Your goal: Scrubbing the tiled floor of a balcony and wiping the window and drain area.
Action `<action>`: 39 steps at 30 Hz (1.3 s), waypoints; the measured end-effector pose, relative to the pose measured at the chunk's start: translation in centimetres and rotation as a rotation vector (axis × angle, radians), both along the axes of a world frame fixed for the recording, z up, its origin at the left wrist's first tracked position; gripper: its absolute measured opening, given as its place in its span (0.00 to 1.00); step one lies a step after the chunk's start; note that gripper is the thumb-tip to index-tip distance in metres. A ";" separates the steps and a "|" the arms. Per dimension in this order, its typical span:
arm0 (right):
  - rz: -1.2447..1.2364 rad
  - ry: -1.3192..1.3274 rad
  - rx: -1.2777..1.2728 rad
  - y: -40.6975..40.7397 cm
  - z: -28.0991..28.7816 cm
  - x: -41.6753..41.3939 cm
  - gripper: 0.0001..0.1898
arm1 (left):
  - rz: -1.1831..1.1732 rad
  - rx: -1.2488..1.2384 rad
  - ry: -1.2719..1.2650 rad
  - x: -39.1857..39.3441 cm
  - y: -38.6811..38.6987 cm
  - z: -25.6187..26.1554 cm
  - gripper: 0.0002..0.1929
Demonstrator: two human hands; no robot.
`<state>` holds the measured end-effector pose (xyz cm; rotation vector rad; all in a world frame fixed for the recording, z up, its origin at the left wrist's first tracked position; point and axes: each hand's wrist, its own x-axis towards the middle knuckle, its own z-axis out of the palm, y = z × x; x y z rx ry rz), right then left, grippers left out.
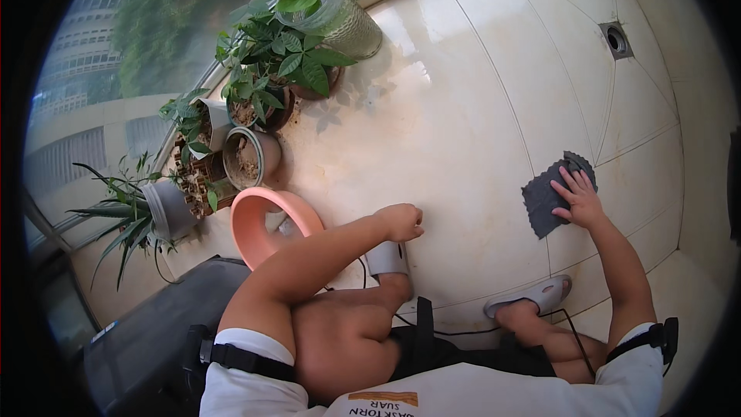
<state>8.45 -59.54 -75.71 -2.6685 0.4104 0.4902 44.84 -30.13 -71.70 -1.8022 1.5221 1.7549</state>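
My right hand (577, 200) lies flat on a dark grey cloth (541, 200), its fingers spread. The cloth has scalloped edges and rests on the beige tiled floor (463, 145), with its far corner folded over. My left hand (400, 223) is curled in a loose fist over my left knee and slipper. No object shows in it, though its palm side is hidden. To the left of that forearm stands a tilted-looking pink plastic basin (243, 226), holding something whitish that is partly hidden.
Potted plants line the window at left: a ribbed glass vase (353, 23), a soil-filled pot (255, 156) and an aloe-like plant in a grey pot (168, 211). A floor drain (616, 40) sits at upper right. A black cable (463, 333) runs by my feet. A dark case (168, 324) stands lower left.
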 end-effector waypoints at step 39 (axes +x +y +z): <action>-1.892 0.519 0.358 28.1 -2.0 7.7 0.51 | 1.514 0.218 0.543 -7.6 3.8 32.2 0.25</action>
